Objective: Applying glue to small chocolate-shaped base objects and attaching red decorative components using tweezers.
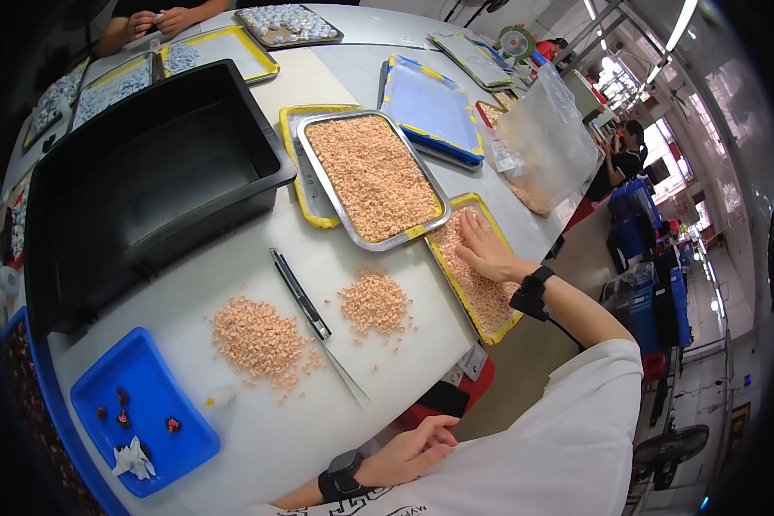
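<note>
While my right hand (488, 251), thumb apart from fingers, rests on peach pieces (490, 308) at the right edge of the white table (439, 340), my loosely curled left hand (408, 452) hangs before it, a fan (516, 41) beyond.

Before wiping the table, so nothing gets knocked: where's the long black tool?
In the head view, left of centre, the long black tool lies on the white table, between the larger pinkish pile and the smaller one.

My bench (193, 301) carries two loose piles of peach-coloured pieces (254, 335) (374, 303), one black bin (172, 219), one slim black-and-silver tool (298, 290), and one small blue tray (146, 370) bearing one crumpled white tissue (133, 459). I show two hands (486, 248) (411, 449).
</note>
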Demonstrator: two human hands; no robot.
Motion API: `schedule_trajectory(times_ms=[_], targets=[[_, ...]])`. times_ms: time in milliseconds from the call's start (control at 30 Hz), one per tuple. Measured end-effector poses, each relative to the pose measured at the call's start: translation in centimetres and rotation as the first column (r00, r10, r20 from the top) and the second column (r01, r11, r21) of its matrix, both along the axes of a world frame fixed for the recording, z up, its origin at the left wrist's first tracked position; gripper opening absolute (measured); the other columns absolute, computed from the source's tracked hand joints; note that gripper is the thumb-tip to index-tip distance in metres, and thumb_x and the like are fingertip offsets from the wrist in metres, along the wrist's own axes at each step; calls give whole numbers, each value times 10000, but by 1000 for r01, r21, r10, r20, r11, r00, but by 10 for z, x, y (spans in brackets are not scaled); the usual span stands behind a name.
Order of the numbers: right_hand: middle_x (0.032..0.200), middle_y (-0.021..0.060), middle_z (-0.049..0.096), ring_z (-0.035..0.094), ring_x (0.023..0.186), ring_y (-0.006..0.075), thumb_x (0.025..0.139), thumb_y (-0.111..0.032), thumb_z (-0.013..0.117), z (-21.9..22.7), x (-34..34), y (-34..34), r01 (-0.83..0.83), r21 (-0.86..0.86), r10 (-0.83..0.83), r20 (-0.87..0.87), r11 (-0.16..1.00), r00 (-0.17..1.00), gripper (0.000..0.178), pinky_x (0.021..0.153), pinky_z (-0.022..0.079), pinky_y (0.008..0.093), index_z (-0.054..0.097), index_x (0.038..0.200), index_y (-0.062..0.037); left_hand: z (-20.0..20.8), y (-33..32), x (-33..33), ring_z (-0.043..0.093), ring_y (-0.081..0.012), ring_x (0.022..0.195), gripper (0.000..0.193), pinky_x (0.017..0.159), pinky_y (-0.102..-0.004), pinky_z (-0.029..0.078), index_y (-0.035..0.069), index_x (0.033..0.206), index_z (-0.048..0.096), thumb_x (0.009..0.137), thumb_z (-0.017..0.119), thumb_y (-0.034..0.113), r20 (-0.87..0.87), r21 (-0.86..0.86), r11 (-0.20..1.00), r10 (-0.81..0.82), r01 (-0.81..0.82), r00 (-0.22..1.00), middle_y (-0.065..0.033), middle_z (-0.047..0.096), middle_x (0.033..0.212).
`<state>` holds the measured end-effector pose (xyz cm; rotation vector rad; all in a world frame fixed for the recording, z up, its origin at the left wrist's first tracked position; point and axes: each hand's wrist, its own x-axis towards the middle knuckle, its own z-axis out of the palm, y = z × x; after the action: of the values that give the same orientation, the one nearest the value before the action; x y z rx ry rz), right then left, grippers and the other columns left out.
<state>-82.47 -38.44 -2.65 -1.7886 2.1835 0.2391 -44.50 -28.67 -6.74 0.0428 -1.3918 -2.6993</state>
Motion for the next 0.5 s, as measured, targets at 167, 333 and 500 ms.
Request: schedule_trajectory(times_ms=[167,333,500], targets=[[1507,257,124,107,1404,403,913,-502,462,52,45,-32,-21,-403,88,149,915,985,787,1134,146,445,178,1454,-6,5,1,-2,546,-146,915,465,803,-269,440,41,1355,322,974,463,267,-2,-99,995,-3,3,1000,-77,575,1066],[1494,272,147,126,1393,425,903,-516,480,14,89,-90,-174,-457,235,81,873,969,773,1127,150,462,214,1453,-43,12,9,10,545,-147,911,469,808,-283,441,40,1353,333,972,469,279,-22,-91,996,14,-16,1000,-76,579,1069],[1489,262,165,140,1391,405,904,-544,455,-26,99,-116,-81,-498,117,42,864,992,727,1112,147,499,257,1451,-107,9,8,24,542,-153,925,485,834,-292,435,32,1359,329,975,466,293,-46,-47,991,123,-126,991,-93,576,1080]])
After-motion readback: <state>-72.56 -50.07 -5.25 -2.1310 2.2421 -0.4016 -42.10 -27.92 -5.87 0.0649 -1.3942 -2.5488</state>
